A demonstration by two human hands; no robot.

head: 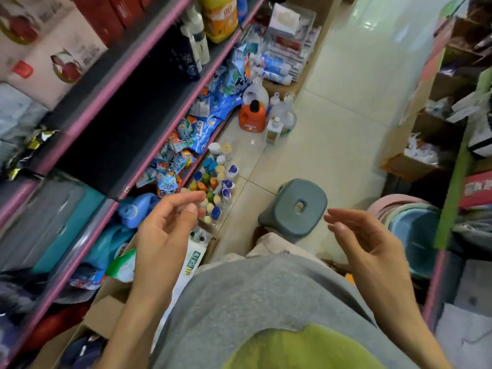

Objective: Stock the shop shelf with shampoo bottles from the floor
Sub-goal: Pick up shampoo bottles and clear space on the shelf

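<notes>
From the head view, the stool (294, 207) serves as the landmark: grey-green moulded plastic, a rounded square seat with a small hole in its middle, standing on the floor (340, 115) of glossy pale tiles with thin dark joints.

Left of the stool, a cluster of small bottles (217, 182) stands upright on the tiles against the foot of the shelf (149, 83); they are smooth plastic with rounded caps in blue, cream, orange and green. Whether they are shampoo cannot be read.

Both hands are raised in front of the person's grey fleecy top. The left hand (166, 233) hangs nearer than the bottles, fingers loosely curled and apart, holding nothing; its fingertips overlap the near edge of the cluster in the view, but no contact shows. The right hand (370, 243), right of the stool, is likewise loosely curled and holds nothing.

The shelf, left of the stool, has dark boards edged in pink. One board is mostly bare, with dark and white bottles at its far end. The lowest tier holds crinkled blue detergent bags (202, 123).

Beyond the stool, an orange jug (252, 115) with a black cap stands beside clear jugs. Right of the stool, stacked plastic basins (415, 222) in pink and blue sit below a green-edged rack with cardboard boxes.
</notes>
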